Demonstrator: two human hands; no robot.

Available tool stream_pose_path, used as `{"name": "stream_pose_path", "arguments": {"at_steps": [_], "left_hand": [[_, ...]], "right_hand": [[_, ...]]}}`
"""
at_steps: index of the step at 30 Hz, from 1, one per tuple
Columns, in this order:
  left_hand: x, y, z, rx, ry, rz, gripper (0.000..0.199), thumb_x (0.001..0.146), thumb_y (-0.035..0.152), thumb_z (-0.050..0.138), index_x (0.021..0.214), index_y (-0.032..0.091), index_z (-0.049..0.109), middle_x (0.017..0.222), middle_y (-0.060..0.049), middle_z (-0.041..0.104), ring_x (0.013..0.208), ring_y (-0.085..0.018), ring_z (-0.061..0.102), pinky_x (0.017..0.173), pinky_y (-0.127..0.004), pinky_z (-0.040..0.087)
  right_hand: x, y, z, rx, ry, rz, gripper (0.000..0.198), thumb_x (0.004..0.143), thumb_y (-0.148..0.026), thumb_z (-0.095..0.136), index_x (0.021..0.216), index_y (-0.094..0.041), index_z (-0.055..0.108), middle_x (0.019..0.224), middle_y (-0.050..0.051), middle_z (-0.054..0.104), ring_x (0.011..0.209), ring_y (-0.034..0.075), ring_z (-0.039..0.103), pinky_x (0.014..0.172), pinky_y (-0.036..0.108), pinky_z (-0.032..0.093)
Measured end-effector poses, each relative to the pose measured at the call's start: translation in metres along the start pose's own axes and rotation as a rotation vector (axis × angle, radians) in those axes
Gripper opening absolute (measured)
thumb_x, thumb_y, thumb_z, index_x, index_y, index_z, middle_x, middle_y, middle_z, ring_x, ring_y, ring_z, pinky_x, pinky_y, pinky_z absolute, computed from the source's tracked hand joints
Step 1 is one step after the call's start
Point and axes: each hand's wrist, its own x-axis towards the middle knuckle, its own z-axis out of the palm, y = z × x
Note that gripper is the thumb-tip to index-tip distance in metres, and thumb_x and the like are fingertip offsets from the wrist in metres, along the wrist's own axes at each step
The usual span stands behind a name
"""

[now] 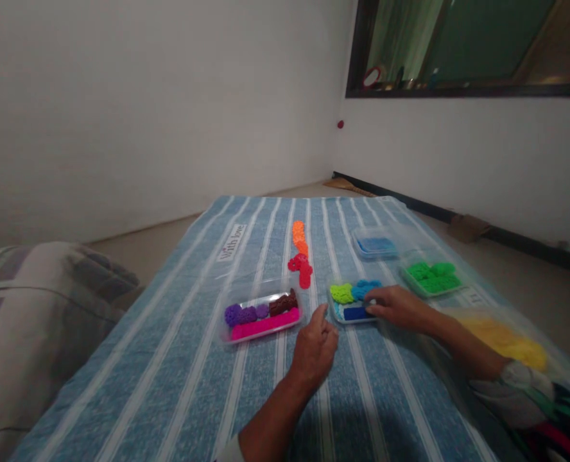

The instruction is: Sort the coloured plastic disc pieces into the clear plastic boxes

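My right hand (400,309) reaches over a small clear plastic container (340,319), its fingertips closed at the right end of a dark blue roll (355,313). Behind the roll, a lime-green piece (341,293) and a bright blue piece (364,289) lie in the same container; their bumpy surfaces look crocheted. My left hand (316,343) is just left of it, above the cloth, index finger stretched forward and nothing visible in it. Left of that hand, another clear container (260,334) holds purple pieces (246,314), a brown piece (283,303) and a long pink one (264,325).
Orange (298,235) and red pieces (303,266) lie on the striped blue cloth (203,385). Along the right are containers with blue (376,246), green (432,278) and yellow contents (511,340). A fabric-covered seat (39,333) stands at left.
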Motion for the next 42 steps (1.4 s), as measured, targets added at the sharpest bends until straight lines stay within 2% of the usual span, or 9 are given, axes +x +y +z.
{"name": "stream_pose_path", "arguments": {"at_steps": [8, 14, 18, 23, 26, 29, 35, 38, 42], "left_hand": [[0.0, 0.0, -0.002, 0.035, 0.008, -0.01, 0.052, 0.081, 0.025, 0.047, 0.13, 0.008, 0.047, 0.071, -0.002, 0.063, 0.065, -0.016, 0.06, 0.065, -0.028, 0.046], [-0.002, -0.003, 0.002, 0.132, -0.003, -0.012, 0.052, 0.082, 0.024, 0.047, 0.132, 0.01, 0.046, 0.077, -0.004, 0.066, 0.071, -0.018, 0.062, 0.066, -0.029, 0.046], [-0.002, -0.007, 0.004, 0.115, -0.007, -0.038, 0.052, 0.082, 0.023, 0.046, 0.132, 0.01, 0.047, 0.079, -0.005, 0.067, 0.074, -0.019, 0.062, 0.067, -0.03, 0.046], [0.001, -0.005, 0.002, -0.15, -0.004, -0.124, 0.059, 0.083, 0.027, 0.046, 0.137, 0.005, 0.037, 0.076, -0.004, 0.063, 0.065, -0.015, 0.059, 0.062, -0.028, 0.047], [0.002, -0.003, 0.0, -0.316, 0.001, -0.205, 0.064, 0.083, 0.029, 0.047, 0.141, 0.008, 0.03, 0.078, -0.002, 0.061, 0.06, -0.012, 0.057, 0.059, -0.026, 0.048], [0.002, -0.003, 0.0, -0.383, 0.017, -0.234, 0.066, 0.082, 0.03, 0.051, 0.142, 0.009, 0.031, 0.077, -0.001, 0.059, 0.059, -0.011, 0.056, 0.057, -0.026, 0.049], [0.008, -0.005, -0.005, -0.429, 0.031, -0.28, 0.062, 0.082, 0.033, 0.053, 0.138, 0.011, 0.038, 0.077, 0.0, 0.061, 0.052, -0.009, 0.056, 0.053, -0.025, 0.046], [0.015, -0.005, -0.013, -0.392, 0.037, -0.336, 0.058, 0.08, 0.029, 0.052, 0.135, 0.012, 0.041, 0.077, 0.0, 0.061, 0.052, -0.009, 0.057, 0.051, -0.024, 0.046], [0.025, -0.007, -0.027, -0.322, 0.074, -0.316, 0.054, 0.081, 0.029, 0.049, 0.131, 0.01, 0.044, 0.076, 0.0, 0.06, 0.053, -0.009, 0.058, 0.047, -0.022, 0.044]], "right_hand": [[0.003, 0.0, -0.001, -0.051, -0.052, 0.026, 0.021, 0.082, -0.03, 0.055, 0.091, -0.02, 0.071, 0.075, 0.004, 0.069, 0.068, 0.019, 0.06, 0.059, 0.027, 0.034], [0.015, -0.012, -0.023, -0.17, -0.021, 0.01, 0.023, 0.083, -0.032, 0.054, 0.094, -0.02, 0.071, 0.08, 0.006, 0.071, 0.072, 0.02, 0.063, 0.062, 0.027, 0.035], [0.054, -0.039, -0.036, -0.183, 0.0, -0.032, 0.03, 0.083, -0.032, 0.056, 0.105, -0.018, 0.069, 0.081, 0.007, 0.072, 0.073, 0.02, 0.064, 0.065, 0.027, 0.038], [0.125, -0.07, -0.031, -0.21, -0.006, -0.119, 0.034, 0.083, -0.03, 0.056, 0.113, -0.018, 0.067, 0.097, 0.009, 0.072, 0.091, 0.022, 0.065, 0.074, 0.027, 0.043], [0.164, -0.08, -0.024, -0.305, -0.012, -0.096, 0.035, 0.083, -0.029, 0.054, 0.114, -0.019, 0.066, 0.108, 0.01, 0.069, 0.102, 0.024, 0.062, 0.079, 0.028, 0.044], [0.193, -0.083, -0.016, -0.381, -0.07, -0.049, 0.034, 0.083, -0.029, 0.054, 0.113, -0.021, 0.066, 0.115, 0.011, 0.067, 0.106, 0.025, 0.061, 0.078, 0.028, 0.045], [0.218, -0.072, -0.006, -0.4, -0.167, -0.062, 0.03, 0.083, -0.032, 0.056, 0.106, -0.02, 0.07, 0.106, 0.011, 0.07, 0.098, 0.025, 0.064, 0.073, 0.027, 0.045], [0.22, -0.065, -0.003, -0.387, -0.175, -0.083, 0.032, 0.084, -0.035, 0.055, 0.11, -0.022, 0.068, 0.11, 0.009, 0.069, 0.1, 0.023, 0.063, 0.075, 0.026, 0.044], [0.223, -0.058, -0.001, -0.354, -0.166, -0.107, 0.04, 0.084, -0.037, 0.055, 0.12, -0.023, 0.063, 0.117, 0.009, 0.066, 0.105, 0.023, 0.061, 0.079, 0.025, 0.043]]}}
